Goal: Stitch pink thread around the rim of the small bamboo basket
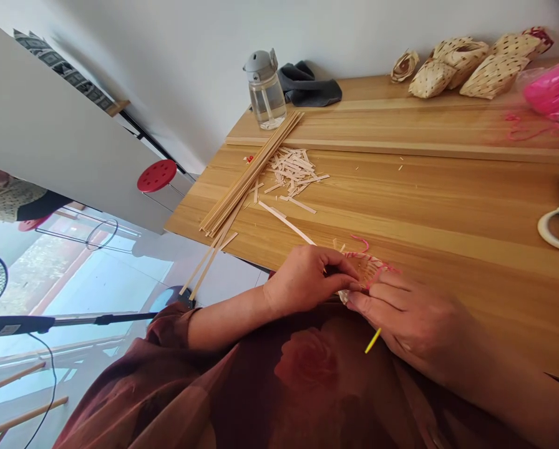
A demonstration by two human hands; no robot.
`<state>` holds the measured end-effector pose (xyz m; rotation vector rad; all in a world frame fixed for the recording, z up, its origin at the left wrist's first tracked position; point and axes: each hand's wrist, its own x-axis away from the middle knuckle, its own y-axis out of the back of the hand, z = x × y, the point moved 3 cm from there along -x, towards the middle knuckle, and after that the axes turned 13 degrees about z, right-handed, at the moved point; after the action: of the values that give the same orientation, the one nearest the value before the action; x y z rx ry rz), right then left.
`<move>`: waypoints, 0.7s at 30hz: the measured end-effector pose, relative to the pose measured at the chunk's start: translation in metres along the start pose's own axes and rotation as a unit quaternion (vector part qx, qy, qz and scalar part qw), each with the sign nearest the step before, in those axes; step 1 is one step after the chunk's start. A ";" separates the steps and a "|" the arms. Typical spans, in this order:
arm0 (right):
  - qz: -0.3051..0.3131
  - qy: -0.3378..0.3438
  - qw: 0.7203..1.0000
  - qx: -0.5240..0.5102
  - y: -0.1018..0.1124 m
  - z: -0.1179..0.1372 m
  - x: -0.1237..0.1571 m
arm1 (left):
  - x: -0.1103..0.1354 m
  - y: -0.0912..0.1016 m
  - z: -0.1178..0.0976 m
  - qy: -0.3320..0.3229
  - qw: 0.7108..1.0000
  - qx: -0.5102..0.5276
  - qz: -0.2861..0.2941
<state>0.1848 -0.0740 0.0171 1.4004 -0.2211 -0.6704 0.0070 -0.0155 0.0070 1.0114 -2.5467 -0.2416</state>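
The left hand (305, 277) and right hand (408, 318) meet over a small woven piece (361, 268) near the front edge of the table (448, 206). Both sets of fingers (349, 274) pinch it narrowly, apparently to keep its pale strips from springing loose (a pink strip (370, 265) runs through it). A bundle of long strips (246, 174) lies within easy reach at 10 o'clock, with finished woven pieces (471, 68) set back at 1 o'clock.
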 end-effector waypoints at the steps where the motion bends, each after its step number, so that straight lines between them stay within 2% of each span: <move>1: 0.000 -0.003 1.000 0.004 0.000 0.001 0.000 | 0.000 -0.001 0.001 -0.001 1.000 -0.002 -0.003; 4: 0.012 -0.016 1.000 -0.014 0.001 0.004 0.002 | 0.000 -0.003 0.003 -0.021 0.999 -0.026 -0.029; 6: 0.018 -0.048 0.997 -0.051 0.002 0.006 0.004 | 0.000 -0.001 0.004 -0.047 0.994 -0.067 -0.078; 9: -0.035 -0.159 0.984 -0.075 0.008 0.002 0.009 | 0.001 0.000 0.003 -0.112 0.972 -0.141 -0.149; 12: -0.073 -0.250 0.963 -0.061 0.009 -0.006 0.010 | 0.004 -0.004 -0.002 -0.194 0.943 -0.206 -0.174; 16: -0.028 -0.242 0.967 -0.078 -0.001 -0.014 0.005 | 0.009 -0.009 -0.007 -0.278 0.898 -0.275 -0.203; 19: -0.055 -0.228 0.970 -0.072 -0.001 -0.013 0.004 | 0.013 -0.009 -0.008 -0.320 0.869 -0.303 -0.226; 21: -0.082 -0.209 0.974 -0.021 0.002 -0.010 0.005 | 0.016 -0.008 -0.008 -0.336 0.861 -0.314 -0.217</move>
<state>0.1950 -0.0686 0.0156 1.2341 -0.4241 -1.1014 0.0046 -0.0323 0.0161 1.3508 -2.3969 -1.6904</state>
